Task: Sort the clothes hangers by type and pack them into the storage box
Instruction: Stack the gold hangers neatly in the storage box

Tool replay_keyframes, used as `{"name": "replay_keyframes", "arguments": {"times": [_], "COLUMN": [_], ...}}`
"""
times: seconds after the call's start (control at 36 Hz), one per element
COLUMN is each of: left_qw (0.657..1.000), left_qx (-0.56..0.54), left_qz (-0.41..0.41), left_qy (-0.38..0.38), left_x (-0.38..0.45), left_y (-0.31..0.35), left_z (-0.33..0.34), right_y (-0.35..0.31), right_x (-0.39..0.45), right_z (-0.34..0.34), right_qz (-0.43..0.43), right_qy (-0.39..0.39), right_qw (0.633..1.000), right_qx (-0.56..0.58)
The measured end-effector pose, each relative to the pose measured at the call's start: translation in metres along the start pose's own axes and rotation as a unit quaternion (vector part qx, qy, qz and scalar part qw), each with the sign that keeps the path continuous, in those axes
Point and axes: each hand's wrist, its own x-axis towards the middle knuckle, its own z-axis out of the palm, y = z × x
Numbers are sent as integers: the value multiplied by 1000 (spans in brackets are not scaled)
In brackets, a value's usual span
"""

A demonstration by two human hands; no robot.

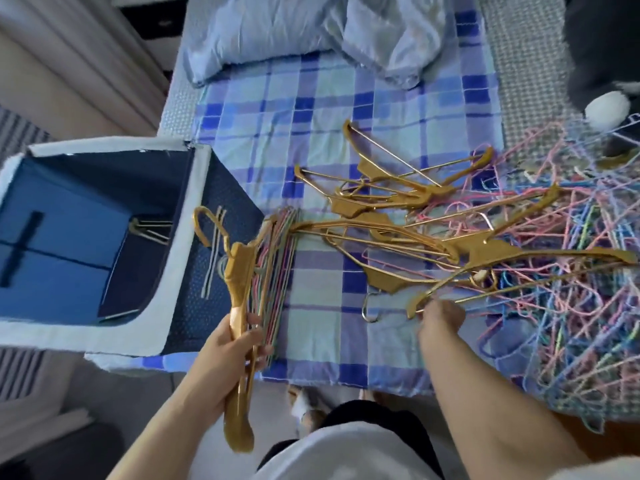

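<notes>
My left hand [228, 348] grips a bundle of gold plastic hangers [239, 271], held upright beside the storage box. My right hand [440, 318] pinches the end of another gold hanger [450, 289] at the edge of a loose spread of gold hangers [398, 202] on the bed. A neat stack of thin coloured wire hangers [277, 265] lies next to the box. A big tangle of pink, blue and green wire hangers [571, 265] covers the bed's right side. The blue fabric storage box [180, 299] stands open at the left, with a few hangers [152, 230] inside.
A blue plaid sheet [346, 109] covers the bed. A light blue pillow [263, 32] and a crumpled cover [398, 39] lie at the far end. A dark plush toy [606, 81] sits at the top right. Floor and my feet [304, 407] show below.
</notes>
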Motion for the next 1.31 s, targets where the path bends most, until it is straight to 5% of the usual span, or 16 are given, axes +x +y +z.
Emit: {"name": "replay_keyframes", "arguments": {"times": [0.11, 0.22, 0.36, 0.53, 0.67, 0.75, 0.83, 0.97, 1.08, 1.17, 1.31], "left_qw": [999, 998, 996, 989, 976, 961, 949, 940, 936, 942, 921], "left_qx": [-31, -47, -48, -68, -104, -150, -208, -255, -270, -246, -290], "left_qz": [-12, 20, 33, 74, 142, 183, 191, 182, 183, 187, 178], "left_qy": [-16, -48, -73, -107, -130, -142, -142, -136, -132, -130, -188], "left_x": [1, 3, -1, -3, -18, -32, -42, -43, -31, -19, 13], "left_y": [-1, -5, 4, 30, 62, 79, 88, 89, 89, 93, 90], "left_z": [10, 23, 35, 51, 60, 58, 47, -2, -45, -83, -160], "right_y": [-12, -10, -30, -55, -65, -62, -59, -52, -42, -40, -40], "right_x": [-21, 0, -40, -134, -225, -270, -302, -343, -368, -387, -433], "right_z": [-28, -65, -113, -109, -88, -77, -64, -32, 2, 31, 98], "right_qz": [-37, -59, -108, -279, -269, -282, -323, -418, -486, -460, -388], "right_qy": [133, 136, 165, 32, -265, -358, -398, -354, -355, -395, -449], "right_qw": [990, 988, 980, 957, 926, 889, 856, 811, 732, 724, 764], "right_qx": [11, -44, 20, 71, 27, -33, -74, -207, -320, -329, -254]}}
